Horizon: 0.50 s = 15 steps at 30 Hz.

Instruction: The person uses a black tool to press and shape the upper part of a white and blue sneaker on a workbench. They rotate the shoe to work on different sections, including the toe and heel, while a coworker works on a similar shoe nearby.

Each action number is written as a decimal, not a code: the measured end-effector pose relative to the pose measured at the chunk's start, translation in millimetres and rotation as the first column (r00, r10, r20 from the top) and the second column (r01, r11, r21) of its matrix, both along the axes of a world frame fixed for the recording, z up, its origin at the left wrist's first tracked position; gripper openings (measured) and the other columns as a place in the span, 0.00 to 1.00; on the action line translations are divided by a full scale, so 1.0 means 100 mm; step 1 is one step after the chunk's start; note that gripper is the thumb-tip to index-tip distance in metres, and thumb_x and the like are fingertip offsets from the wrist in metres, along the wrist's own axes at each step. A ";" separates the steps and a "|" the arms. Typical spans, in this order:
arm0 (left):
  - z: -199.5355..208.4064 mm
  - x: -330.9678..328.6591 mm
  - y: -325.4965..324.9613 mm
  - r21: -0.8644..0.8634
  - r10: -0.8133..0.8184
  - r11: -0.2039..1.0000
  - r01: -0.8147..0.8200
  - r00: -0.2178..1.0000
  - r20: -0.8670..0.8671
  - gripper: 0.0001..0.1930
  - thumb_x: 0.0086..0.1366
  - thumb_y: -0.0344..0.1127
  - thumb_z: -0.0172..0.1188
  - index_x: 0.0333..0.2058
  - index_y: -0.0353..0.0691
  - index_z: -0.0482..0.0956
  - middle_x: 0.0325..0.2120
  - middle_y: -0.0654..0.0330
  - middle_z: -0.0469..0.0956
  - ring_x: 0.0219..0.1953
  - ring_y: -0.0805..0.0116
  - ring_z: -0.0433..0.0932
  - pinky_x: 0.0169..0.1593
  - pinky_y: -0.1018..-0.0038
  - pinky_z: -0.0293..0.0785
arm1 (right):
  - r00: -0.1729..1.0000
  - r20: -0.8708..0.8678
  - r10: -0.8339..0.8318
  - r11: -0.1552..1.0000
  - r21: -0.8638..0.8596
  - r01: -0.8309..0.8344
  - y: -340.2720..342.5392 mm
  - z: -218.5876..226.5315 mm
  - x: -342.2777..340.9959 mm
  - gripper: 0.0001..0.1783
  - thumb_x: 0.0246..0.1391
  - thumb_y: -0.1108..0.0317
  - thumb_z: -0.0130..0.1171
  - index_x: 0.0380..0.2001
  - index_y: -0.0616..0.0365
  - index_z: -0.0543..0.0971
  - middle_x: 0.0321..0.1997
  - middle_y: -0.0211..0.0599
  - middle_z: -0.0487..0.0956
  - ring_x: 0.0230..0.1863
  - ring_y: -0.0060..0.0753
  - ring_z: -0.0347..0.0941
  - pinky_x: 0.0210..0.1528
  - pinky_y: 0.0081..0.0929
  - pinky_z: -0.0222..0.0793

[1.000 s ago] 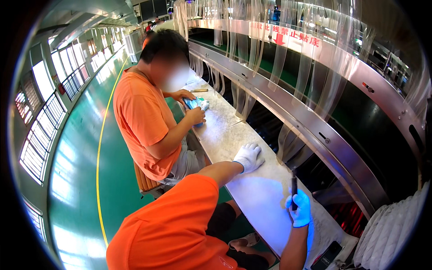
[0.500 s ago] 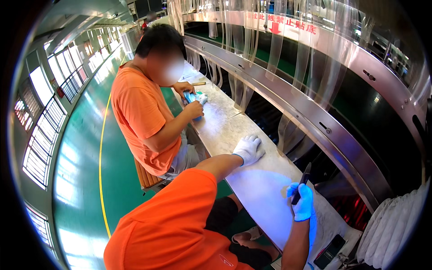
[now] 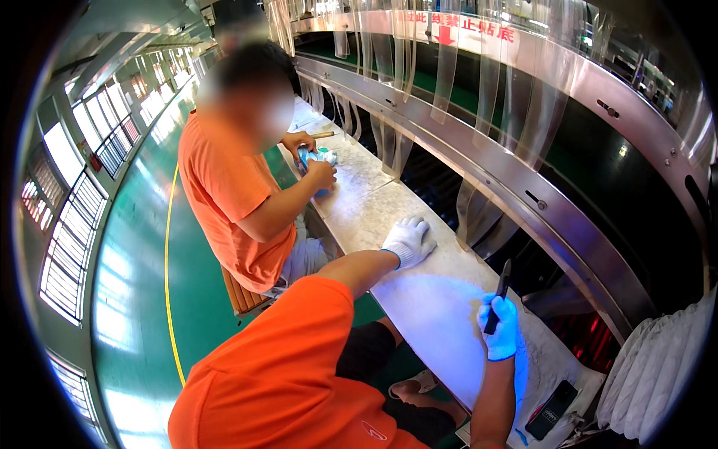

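Right hand lower now, grip around dark pen; left hand flat on worktable.

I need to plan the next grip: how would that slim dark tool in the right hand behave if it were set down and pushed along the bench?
The dark pen-like tool looks stiff, thin and probably light in the gloved right hand. Its slim shape could roll on the smooth pale benchtop.

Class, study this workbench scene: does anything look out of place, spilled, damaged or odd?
Nothing looks spilled or broken. One oddity: a black phone lies near the white bench top's near end, close to its edge.
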State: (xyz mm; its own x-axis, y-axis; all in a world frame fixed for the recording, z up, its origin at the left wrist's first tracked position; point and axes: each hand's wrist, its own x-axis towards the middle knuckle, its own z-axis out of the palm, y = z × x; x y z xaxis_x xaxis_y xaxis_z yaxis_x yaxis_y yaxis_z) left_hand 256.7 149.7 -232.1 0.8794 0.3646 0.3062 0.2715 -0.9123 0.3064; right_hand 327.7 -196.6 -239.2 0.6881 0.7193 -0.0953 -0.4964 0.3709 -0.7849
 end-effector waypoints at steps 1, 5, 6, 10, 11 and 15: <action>-0.04 0.00 0.02 0.012 0.004 1.000 -0.004 1.000 0.010 0.29 0.70 0.53 0.64 0.58 0.35 0.82 0.65 0.41 0.76 0.70 0.40 0.73 0.73 0.52 0.68 | 1.000 0.002 -0.017 0.999 0.049 0.017 -0.01 0.02 -0.03 0.15 0.68 0.60 0.69 0.42 0.64 0.86 0.28 0.36 0.84 0.23 0.26 0.78 0.26 0.24 0.73; 0.07 -0.01 -0.02 -0.041 -0.002 0.999 0.001 1.000 -0.023 0.28 0.70 0.54 0.64 0.57 0.35 0.82 0.64 0.41 0.77 0.68 0.40 0.74 0.72 0.52 0.70 | 0.967 0.256 -0.016 0.897 -0.423 0.127 0.06 0.17 -0.06 0.15 0.67 0.62 0.69 0.45 0.66 0.85 0.29 0.35 0.84 0.24 0.25 0.77 0.28 0.24 0.72; 0.05 -0.01 0.00 -0.021 -0.004 1.000 0.004 1.000 -0.006 0.28 0.70 0.54 0.65 0.57 0.35 0.82 0.64 0.42 0.77 0.68 0.41 0.74 0.72 0.52 0.70 | 0.972 0.235 -0.022 0.932 -0.348 0.105 0.05 0.15 -0.06 0.15 0.67 0.62 0.69 0.45 0.66 0.85 0.29 0.35 0.84 0.25 0.24 0.77 0.29 0.23 0.72; -0.03 0.00 0.02 0.010 -0.005 1.000 0.005 0.999 0.033 0.28 0.69 0.54 0.65 0.56 0.36 0.82 0.63 0.43 0.78 0.67 0.41 0.75 0.71 0.52 0.70 | 0.971 0.235 -0.049 0.955 -0.274 0.115 0.08 0.18 -0.08 0.15 0.67 0.64 0.68 0.47 0.67 0.85 0.31 0.33 0.84 0.27 0.23 0.78 0.32 0.23 0.73; -0.03 0.00 0.02 0.006 -0.002 1.000 0.002 0.999 0.035 0.28 0.69 0.54 0.65 0.56 0.36 0.82 0.62 0.43 0.78 0.66 0.40 0.75 0.71 0.52 0.70 | 0.965 0.257 -0.059 0.939 -0.314 0.141 0.10 0.21 -0.09 0.15 0.67 0.65 0.68 0.47 0.68 0.85 0.32 0.33 0.84 0.28 0.23 0.78 0.33 0.22 0.74; 0.00 0.00 0.01 0.013 -0.004 1.000 0.003 1.000 0.011 0.28 0.69 0.54 0.65 0.57 0.36 0.82 0.62 0.43 0.78 0.66 0.40 0.76 0.71 0.51 0.71 | 0.976 0.215 -0.029 0.944 -0.316 0.098 0.06 0.22 -0.07 0.16 0.67 0.66 0.69 0.50 0.68 0.85 0.32 0.32 0.83 0.28 0.23 0.78 0.33 0.23 0.74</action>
State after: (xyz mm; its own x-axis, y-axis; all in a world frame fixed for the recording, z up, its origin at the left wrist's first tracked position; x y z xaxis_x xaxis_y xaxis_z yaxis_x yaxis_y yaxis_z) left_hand 256.8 150.9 -232.0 0.8773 0.3575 0.3201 0.2651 -0.9171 0.2978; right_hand 320.5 -190.3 -217.5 0.7606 0.6274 -0.1671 -0.2962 0.1063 -0.9492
